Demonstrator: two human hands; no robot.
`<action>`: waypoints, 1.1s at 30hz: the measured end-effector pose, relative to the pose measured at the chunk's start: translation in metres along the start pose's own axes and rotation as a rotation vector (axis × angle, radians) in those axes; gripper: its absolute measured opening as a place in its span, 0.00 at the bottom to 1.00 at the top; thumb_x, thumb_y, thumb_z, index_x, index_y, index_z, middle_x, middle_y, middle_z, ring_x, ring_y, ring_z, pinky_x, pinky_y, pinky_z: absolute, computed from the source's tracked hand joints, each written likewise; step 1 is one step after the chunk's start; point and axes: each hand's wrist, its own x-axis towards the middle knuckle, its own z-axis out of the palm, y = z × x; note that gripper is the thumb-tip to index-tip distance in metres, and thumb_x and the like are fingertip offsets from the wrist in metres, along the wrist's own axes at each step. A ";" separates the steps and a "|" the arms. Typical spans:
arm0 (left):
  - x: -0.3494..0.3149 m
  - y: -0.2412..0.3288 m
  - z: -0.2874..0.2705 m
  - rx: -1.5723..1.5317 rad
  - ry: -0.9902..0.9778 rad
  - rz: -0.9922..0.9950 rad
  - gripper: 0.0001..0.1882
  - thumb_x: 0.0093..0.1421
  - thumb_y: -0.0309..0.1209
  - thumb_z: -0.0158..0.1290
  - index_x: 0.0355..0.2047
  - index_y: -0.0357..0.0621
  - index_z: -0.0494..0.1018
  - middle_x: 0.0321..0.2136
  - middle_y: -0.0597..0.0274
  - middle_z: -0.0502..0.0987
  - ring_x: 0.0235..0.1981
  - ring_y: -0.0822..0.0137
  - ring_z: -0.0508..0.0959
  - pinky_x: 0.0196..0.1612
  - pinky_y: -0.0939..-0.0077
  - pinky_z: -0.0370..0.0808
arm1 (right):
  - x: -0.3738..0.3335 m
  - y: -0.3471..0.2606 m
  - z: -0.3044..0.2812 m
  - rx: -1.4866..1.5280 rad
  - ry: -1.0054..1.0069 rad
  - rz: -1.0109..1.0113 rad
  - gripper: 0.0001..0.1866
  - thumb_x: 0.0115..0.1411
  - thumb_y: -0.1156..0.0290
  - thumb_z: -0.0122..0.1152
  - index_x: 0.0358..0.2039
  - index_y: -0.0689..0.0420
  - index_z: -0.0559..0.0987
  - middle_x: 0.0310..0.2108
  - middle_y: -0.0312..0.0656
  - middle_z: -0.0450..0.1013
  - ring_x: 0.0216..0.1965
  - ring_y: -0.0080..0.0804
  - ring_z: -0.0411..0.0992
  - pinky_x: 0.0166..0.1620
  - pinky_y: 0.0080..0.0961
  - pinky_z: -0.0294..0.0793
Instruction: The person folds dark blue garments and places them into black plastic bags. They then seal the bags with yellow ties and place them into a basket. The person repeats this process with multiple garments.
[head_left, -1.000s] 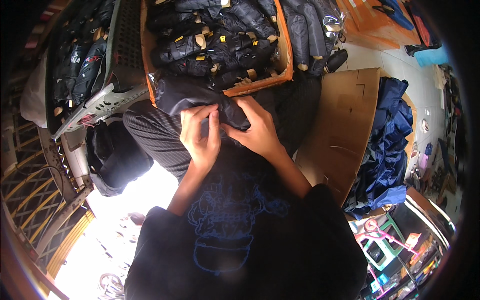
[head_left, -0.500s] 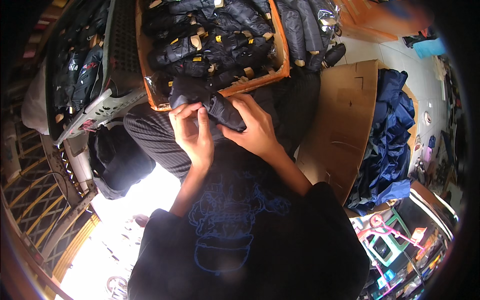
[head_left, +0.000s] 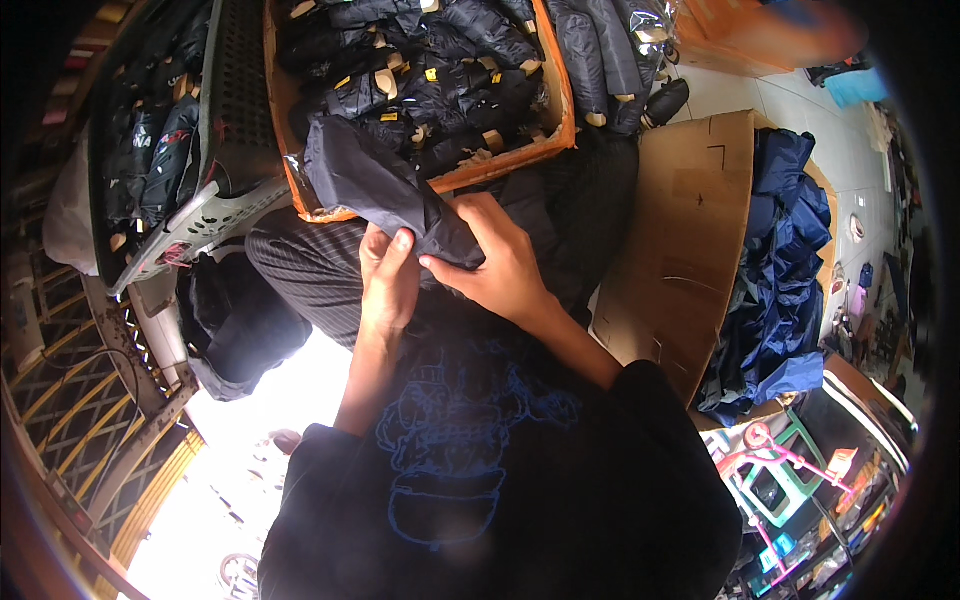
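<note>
A dark, loosely wrapped folded umbrella [head_left: 370,185] slants across my lap, its wide end up at the left and its narrower end in my hands. My right hand [head_left: 502,262] is closed around that lower end, thumb in front and fingers behind. My left hand [head_left: 390,280] pinches the cloth from below, its thumb tip close to my right thumb; its other fingers are partly hidden. The umbrella's upper end overlaps the near edge of an orange-rimmed carton [head_left: 568,90] packed with black folded umbrellas [head_left: 470,85] that have light wood-coloured ends.
On the left stands a dark plastic crate [head_left: 240,120] of similar umbrellas. A brown cardboard box [head_left: 675,240] at the right holds crumpled blue cloth [head_left: 785,260]. Long dark rolls [head_left: 590,60] lie beyond the carton. A metal lattice gate [head_left: 70,390] is at the lower left.
The umbrella's upper end has swung up and left and more of its length shows. My left hand has moved down along it, its fingers now tucked behind the cloth.
</note>
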 end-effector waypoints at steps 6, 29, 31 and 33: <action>-0.009 0.010 -0.001 0.149 -0.047 -0.132 0.23 0.57 0.33 0.58 0.51 0.35 0.69 0.46 0.58 0.76 0.50 0.67 0.72 0.58 0.70 0.63 | -0.017 -0.002 0.002 0.198 -0.150 0.348 0.32 0.44 0.62 0.75 0.44 0.62 0.68 0.42 0.52 0.71 0.46 0.48 0.73 0.47 0.35 0.71; -0.047 -0.011 -0.021 0.233 -0.093 -0.321 0.30 0.59 0.43 0.53 0.54 0.31 0.67 0.56 0.59 0.64 0.59 0.63 0.62 0.61 0.68 0.58 | -0.049 0.014 -0.005 0.962 -0.271 0.773 0.31 0.55 0.70 0.66 0.56 0.60 0.63 0.50 0.46 0.68 0.51 0.32 0.68 0.52 0.29 0.68; -0.045 -0.011 -0.027 0.217 -0.124 -0.336 0.31 0.58 0.44 0.53 0.54 0.31 0.66 0.57 0.59 0.62 0.60 0.63 0.61 0.61 0.68 0.58 | -0.047 0.011 -0.006 0.964 -0.308 0.806 0.33 0.55 0.69 0.67 0.57 0.60 0.62 0.52 0.47 0.67 0.52 0.32 0.68 0.53 0.29 0.67; -0.039 -0.002 -0.031 0.275 -0.176 -0.330 0.32 0.58 0.45 0.52 0.54 0.31 0.66 0.57 0.58 0.62 0.60 0.62 0.62 0.61 0.68 0.58 | -0.046 0.009 -0.006 0.957 -0.325 0.812 0.34 0.55 0.69 0.68 0.58 0.60 0.62 0.53 0.48 0.68 0.52 0.32 0.68 0.53 0.29 0.67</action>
